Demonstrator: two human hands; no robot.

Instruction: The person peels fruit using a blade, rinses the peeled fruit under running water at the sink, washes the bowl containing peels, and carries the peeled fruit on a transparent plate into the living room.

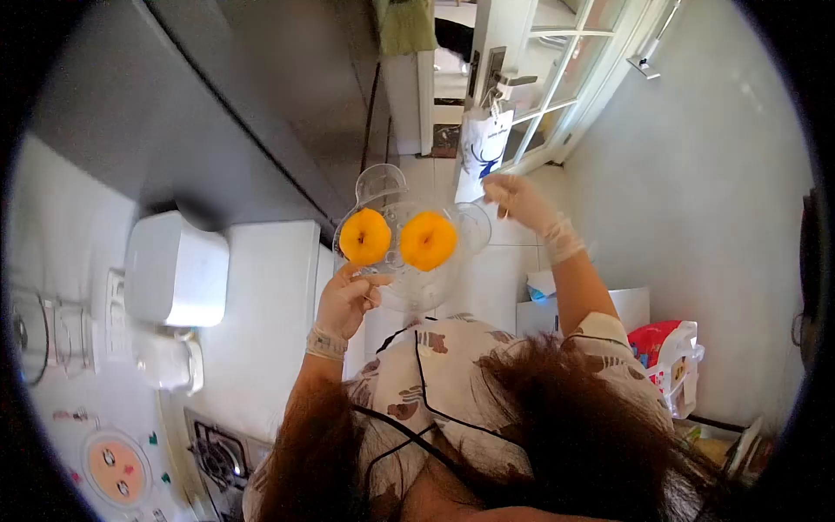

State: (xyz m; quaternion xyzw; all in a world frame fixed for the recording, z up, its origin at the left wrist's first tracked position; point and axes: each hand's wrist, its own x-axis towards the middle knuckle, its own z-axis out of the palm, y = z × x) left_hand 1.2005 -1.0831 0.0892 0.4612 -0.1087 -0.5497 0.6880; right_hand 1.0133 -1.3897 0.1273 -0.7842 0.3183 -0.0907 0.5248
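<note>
A clear, round plastic or glass tray (pixel 417 291) with rounded side lobes is held up in front of my body. On it lie two round orange-yellow pieces, one at the left (pixel 364 237) and one at the right (pixel 428 241), each with a small dark centre. My left hand (pixel 346 300), in a thin see-through glove, grips the tray's near left edge with curled fingers. Raised beyond the tray's right lobe is my right hand (pixel 517 202), also gloved, its fingers bent downward and blurred; whether they hold anything is not clear.
Dark cabinets (pixel 287 165) stand at the left, above a white counter (pixel 265 304) with a white bin-like box (pixel 178 270) and a stove (pixel 217 457). Ahead is an open glazed door (pixel 548 78) with a hanging white bag (pixel 484 148). A red-and-white package (pixel 674 361) sits at the right.
</note>
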